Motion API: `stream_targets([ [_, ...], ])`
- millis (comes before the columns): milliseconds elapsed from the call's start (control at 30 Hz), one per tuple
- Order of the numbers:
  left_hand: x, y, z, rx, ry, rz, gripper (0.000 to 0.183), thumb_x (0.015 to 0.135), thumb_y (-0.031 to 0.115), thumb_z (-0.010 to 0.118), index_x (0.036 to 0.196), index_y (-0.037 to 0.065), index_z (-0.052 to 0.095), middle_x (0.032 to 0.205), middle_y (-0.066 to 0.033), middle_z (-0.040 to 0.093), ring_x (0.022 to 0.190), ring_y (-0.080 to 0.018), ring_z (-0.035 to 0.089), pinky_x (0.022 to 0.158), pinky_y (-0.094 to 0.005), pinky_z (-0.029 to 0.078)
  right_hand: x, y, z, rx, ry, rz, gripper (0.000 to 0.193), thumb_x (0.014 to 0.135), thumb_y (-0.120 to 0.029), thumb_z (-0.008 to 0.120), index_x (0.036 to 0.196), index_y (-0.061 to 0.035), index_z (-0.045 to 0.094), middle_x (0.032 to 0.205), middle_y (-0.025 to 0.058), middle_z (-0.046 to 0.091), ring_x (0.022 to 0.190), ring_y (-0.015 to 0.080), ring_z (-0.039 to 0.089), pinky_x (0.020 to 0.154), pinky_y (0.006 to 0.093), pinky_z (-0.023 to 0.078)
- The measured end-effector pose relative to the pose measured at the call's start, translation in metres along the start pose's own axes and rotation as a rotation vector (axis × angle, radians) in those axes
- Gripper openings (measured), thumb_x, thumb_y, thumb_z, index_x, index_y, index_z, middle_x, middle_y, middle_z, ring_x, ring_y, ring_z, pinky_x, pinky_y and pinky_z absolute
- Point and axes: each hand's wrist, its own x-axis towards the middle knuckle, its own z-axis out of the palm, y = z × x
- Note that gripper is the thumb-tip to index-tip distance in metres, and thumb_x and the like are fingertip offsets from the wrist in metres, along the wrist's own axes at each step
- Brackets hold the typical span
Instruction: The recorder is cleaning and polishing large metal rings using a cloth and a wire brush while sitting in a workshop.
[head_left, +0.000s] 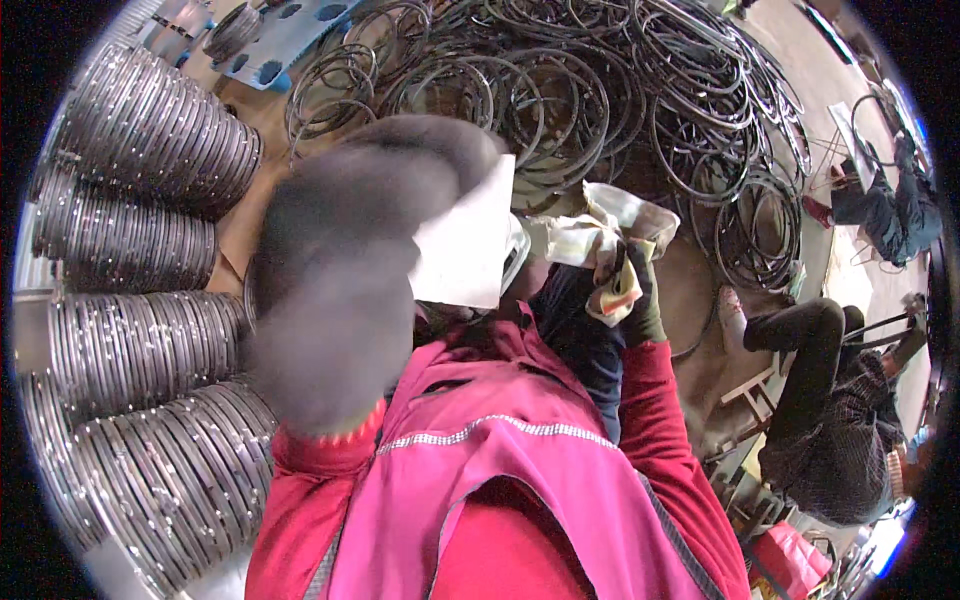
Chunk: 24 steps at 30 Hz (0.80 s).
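My left hand (pixel 350 230), in a dark grey glove, is raised close in front and smeared by motion. Beside its fingers is a flat white sheet (pixel 465 245), partly covered by the glove; whether the hand grips it I cannot tell. My right hand (pixel 645 300), in an olive-dark glove, is closed around a crumpled pale cloth (pixel 590 240) with some reddish-orange patches. Both hands are above my lap, over a pink apron (pixel 490 430) and red sleeves. Under the white sheet, a rounded clear or pale edge shows, mostly hidden.
Several tall stacks of dark metal rings (pixel 150 350) stand along the left. A tangled heap of loose black rings (pixel 690 110) covers the floor ahead. A blue plastic pallet (pixel 290 40) lies at the far left. On the right, another person (pixel 830 420) sits near a wooden stool (pixel 750 400).
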Motion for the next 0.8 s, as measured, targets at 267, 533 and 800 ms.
stream_targets([
  [267, -0.059, -0.218, 0.163, -0.261, 0.325, -0.734, 0.037, 0.075, 0.020, 0.072, 0.104, 0.005, 0.056, 0.092, -0.0148, 0.061, 0.064, -0.0225, 0.060, 0.065, -0.0321, 0.049, 0.003, -0.004, -0.006, -0.299, -0.005, -0.051, 0.035, 0.088, -0.010, 0.044, 0.121, 0.0015, 0.049, 0.111, 0.0069, 0.055, 0.102, 0.0172, 0.053, 0.092, 0.0287, 0.041],
  [533, -0.092, -0.295, 0.253, 0.344, 0.091, -0.619, 0.043, 0.071, 0.031, 0.065, 0.108, 0.010, 0.059, 0.118, -0.0092, 0.051, 0.109, -0.0267, 0.045, 0.095, -0.0414, 0.034, 0.081, -0.012, -0.049, -1.085, -0.153, -0.448, 0.043, 0.095, -0.015, 0.042, 0.136, -0.0032, 0.034, 0.131, 0.0072, 0.043, 0.118, 0.0170, 0.043, 0.097, 0.0296, 0.037],
  [800, -0.110, -0.299, 0.253, 0.272, 0.112, -0.595, 0.043, 0.077, 0.030, 0.057, 0.114, 0.008, 0.056, 0.124, -0.0104, 0.049, 0.113, -0.0295, 0.043, 0.100, -0.0442, 0.030, 0.288, 0.045, 0.015, -0.223, -0.003, 0.319, 0.023, 0.090, -0.013, 0.052, 0.110, -0.0021, 0.059, 0.095, -0.0018, 0.058, 0.081, 0.0077, 0.054, 0.068, 0.0230, 0.044],
])
